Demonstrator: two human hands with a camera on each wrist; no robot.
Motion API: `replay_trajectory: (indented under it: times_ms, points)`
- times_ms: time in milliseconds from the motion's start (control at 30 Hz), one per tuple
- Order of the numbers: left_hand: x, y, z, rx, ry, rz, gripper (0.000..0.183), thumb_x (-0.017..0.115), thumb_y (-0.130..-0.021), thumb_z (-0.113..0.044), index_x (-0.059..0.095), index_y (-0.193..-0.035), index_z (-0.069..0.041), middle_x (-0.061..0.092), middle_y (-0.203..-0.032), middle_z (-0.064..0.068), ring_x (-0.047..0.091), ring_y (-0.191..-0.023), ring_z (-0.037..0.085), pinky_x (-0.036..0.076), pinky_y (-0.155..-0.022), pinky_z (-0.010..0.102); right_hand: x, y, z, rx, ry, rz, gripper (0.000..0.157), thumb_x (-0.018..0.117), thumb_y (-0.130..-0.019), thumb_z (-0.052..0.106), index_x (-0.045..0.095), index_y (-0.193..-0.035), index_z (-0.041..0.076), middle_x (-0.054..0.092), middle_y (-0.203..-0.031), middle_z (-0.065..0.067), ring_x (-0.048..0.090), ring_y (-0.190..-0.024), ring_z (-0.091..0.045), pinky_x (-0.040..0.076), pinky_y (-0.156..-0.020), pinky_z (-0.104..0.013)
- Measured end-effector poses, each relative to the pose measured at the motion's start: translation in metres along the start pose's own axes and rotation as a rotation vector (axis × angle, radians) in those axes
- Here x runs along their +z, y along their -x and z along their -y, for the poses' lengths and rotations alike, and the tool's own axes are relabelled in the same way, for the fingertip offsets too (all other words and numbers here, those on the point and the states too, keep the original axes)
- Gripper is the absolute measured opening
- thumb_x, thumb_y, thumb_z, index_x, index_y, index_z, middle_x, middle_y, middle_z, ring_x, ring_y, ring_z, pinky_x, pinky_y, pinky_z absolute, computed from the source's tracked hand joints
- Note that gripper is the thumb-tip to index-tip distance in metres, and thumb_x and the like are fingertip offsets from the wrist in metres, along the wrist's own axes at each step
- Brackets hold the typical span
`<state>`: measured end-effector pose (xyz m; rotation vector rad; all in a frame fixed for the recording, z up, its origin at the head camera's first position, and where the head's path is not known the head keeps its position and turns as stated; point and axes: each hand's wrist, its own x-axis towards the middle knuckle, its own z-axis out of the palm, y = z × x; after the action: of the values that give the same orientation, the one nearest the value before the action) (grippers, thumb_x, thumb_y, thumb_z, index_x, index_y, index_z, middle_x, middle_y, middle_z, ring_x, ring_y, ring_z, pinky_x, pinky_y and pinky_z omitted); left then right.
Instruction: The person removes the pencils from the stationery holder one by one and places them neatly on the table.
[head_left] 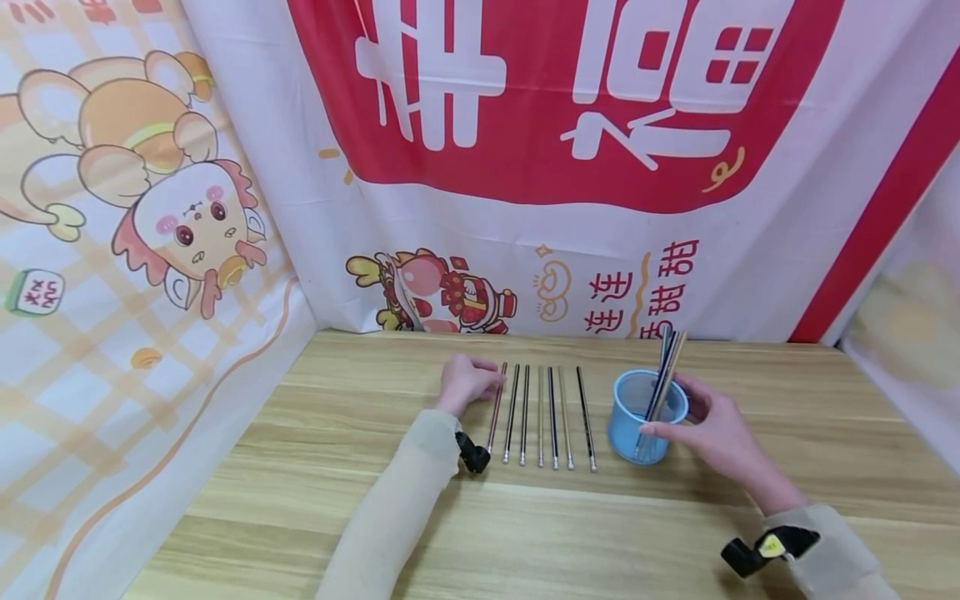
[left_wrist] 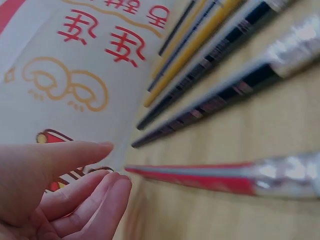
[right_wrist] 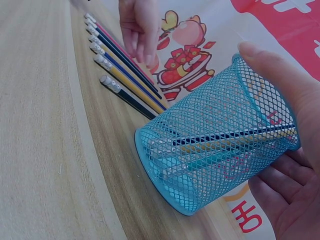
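My left hand [head_left: 467, 383] is at the far end of a red pencil [left_wrist: 210, 176], the leftmost of a row on the table. In the left wrist view its thumb and fingers stand apart with nothing between them, close to the pencil's tip. My right hand [head_left: 716, 425] holds a blue mesh pencil cup [right_wrist: 215, 135] around its side, thumb near the rim. Several pencils [head_left: 663, 375] lean inside the cup, eraser ends down. To the right of the red pencil lie black pencils [head_left: 512, 412], a blue pencil [head_left: 552, 417] and yellowish pencils [head_left: 565, 417], roughly parallel.
The wooden table [head_left: 585, 542] meets a white and red printed cloth [head_left: 525, 183] at its back edge. Another printed cloth [head_left: 225, 400] hangs along the left side. Both wrists wear small black cameras.
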<state>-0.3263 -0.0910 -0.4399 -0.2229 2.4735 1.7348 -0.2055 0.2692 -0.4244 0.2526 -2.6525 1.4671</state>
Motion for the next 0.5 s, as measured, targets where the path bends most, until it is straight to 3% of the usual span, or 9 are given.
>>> replay_trajectory:
  times_ms: [233,500]
  points:
    - [0.001,0.008,-0.024,0.109,-0.008,-0.006,0.033,0.085,-0.085,-0.020,0.076,-0.113,-0.006,0.075,-0.098,0.006,0.073,-0.085,0.024,0.062,-0.073,0.031,0.000,-0.001,-0.001,-0.004,-0.007,-0.002,0.095,0.086,-0.084,0.036,0.036,-0.155,-0.001,0.053,-0.143,-0.025,0.055,-0.126,-0.040,0.043,-0.091,-0.007]
    - [0.021,0.034,-0.057,0.260,-0.005,0.065,0.035,0.085,-0.085,-0.028,0.076,-0.115,-0.012,0.075,-0.104,0.000,0.070,-0.096,0.018,0.058,-0.088,0.037,-0.001,0.000,-0.001,0.004,-0.007,0.001,0.096,0.086,-0.084,0.036,0.034,-0.156,-0.001,0.050,-0.145,-0.026,0.054,-0.128,-0.041,0.042,-0.091,-0.007]
